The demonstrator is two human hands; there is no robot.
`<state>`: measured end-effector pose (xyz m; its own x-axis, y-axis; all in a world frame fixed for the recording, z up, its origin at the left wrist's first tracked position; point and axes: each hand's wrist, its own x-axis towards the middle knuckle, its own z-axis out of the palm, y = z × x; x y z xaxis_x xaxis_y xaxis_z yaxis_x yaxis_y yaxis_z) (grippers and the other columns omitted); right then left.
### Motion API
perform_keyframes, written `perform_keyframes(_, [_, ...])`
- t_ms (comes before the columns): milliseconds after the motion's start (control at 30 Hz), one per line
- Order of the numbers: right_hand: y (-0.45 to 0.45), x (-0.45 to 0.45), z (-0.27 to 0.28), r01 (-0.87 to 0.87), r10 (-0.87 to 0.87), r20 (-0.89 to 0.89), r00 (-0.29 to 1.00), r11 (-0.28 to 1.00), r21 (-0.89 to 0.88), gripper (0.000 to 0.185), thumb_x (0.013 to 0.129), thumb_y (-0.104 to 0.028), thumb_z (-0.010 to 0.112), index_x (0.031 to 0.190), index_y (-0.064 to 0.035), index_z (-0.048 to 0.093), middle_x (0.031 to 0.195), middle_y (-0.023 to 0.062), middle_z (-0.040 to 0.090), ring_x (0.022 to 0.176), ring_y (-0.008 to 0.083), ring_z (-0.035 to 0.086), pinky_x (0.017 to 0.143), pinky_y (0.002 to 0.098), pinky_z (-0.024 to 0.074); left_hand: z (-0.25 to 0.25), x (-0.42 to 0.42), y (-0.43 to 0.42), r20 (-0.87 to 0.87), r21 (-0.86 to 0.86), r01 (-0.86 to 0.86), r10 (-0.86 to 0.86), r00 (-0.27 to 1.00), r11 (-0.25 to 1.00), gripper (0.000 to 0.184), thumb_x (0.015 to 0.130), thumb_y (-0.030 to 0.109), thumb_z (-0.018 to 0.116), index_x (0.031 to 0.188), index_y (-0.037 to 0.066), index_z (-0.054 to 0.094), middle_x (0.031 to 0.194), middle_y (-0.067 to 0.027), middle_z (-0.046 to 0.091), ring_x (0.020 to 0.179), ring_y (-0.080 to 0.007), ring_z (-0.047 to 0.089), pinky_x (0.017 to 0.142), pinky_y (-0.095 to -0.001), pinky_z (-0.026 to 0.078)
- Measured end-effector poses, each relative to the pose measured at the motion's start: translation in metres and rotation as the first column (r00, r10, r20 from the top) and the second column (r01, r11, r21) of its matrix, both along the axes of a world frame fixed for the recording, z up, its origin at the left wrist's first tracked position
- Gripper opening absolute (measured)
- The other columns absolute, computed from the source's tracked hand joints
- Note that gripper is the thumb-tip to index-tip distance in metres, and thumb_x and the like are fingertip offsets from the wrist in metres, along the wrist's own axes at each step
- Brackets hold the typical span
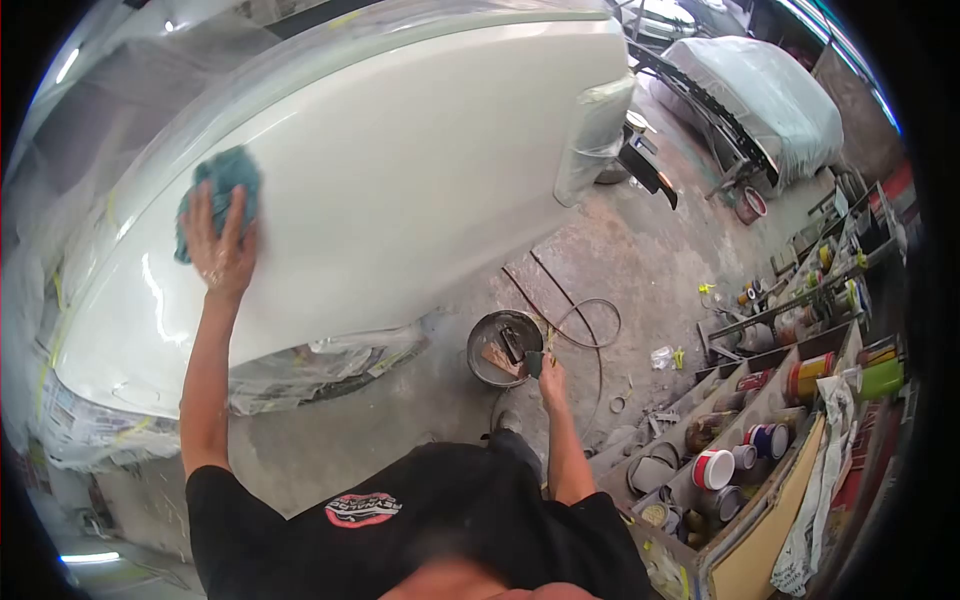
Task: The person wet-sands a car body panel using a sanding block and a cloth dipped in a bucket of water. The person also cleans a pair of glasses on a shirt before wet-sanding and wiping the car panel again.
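My left hand (222, 245) lies with spread fingers on a crumpled teal cloth (222, 185), pressing it against the white car panel (400, 160) near its upper left edge. Lower down on the right, my right hand (551, 380) has its fingers closed round a small dark green piece (535, 365). That hand is beside the rim of a round black bucket (480, 372) on the floor. Inside the bucket are a dark block (512, 345) and a brownish piece (497, 360). Plastic film and masking paper (320, 375) cover the area below the panel.
A thin hose (600, 345) curls on the floor beyond the bucket. At the right, shelves hold several paint cans (713, 469). A plastic-covered vehicle part (760, 100) stands at the upper right, near a small red bucket (750, 205).
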<state>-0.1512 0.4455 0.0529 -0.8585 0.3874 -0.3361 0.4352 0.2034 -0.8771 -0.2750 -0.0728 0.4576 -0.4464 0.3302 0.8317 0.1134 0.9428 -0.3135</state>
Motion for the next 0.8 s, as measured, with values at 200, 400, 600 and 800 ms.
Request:
perform_keyframes(200, [0.028,0.003,-0.04,0.085,-0.082,0.025,0.996,0.982,-0.17,0.049,0.106,-0.037,0.044,0.127,0.0033,0.064,0.107,0.0139,0.068,0.098,0.0224,0.06,0.088,0.0378,0.0466,0.057,-0.108,0.2,0.109,-0.094,0.244,-0.234,0.966,0.965,0.068,0.08,0.004,0.074,0.143,0.024,0.057,0.157,-0.0097,0.043,0.139,-0.0338,0.047,0.112,-0.0513,0.039])
perform_keyframes(400, [0.048,0.045,-0.056,0.064,-0.055,0.092,0.994,0.993,-0.103,0.05,0.107,-0.035,0.043,0.131,0.0043,0.061,0.124,0.0188,0.067,0.114,0.0263,0.062,0.099,0.0363,0.0453,0.013,-0.185,0.331,0.238,-0.402,0.395,-0.323,0.916,0.826,0.051,0.091,0.012,0.061,0.141,0.018,0.057,0.159,-0.0079,0.04,0.146,-0.0305,0.038,0.115,-0.048,0.037])
perform_keyframes(600, [0.073,0.087,-0.075,0.164,-0.139,0.174,0.975,0.976,-0.144,0.051,0.105,-0.037,0.042,0.128,0.0035,0.063,0.124,0.0235,0.067,0.12,0.0355,0.061,0.101,0.0409,0.0458,-0.143,-0.182,0.354,0.438,-0.608,0.482,-0.239,0.866,0.631,0.045,0.094,0.022,0.053,0.138,0.016,0.059,0.163,-0.0041,0.032,0.152,-0.028,0.025,0.124,-0.0476,0.02])
perform_keyframes(800, [0.065,0.04,-0.034,0.292,-0.195,0.223,0.955,0.753,-0.589,0.051,0.106,-0.045,0.043,0.148,-0.0175,0.048,0.144,0.0076,0.051,0.127,0.0265,0.051,0.099,0.0507,0.0444,-0.131,-0.156,0.293,0.611,-0.619,0.568,-0.121,0.782,0.543,0.047,0.094,0.019,0.052,0.141,0.02,0.057,0.166,-0.0027,0.024,0.154,-0.0279,0.02,0.126,-0.0498,0.011])
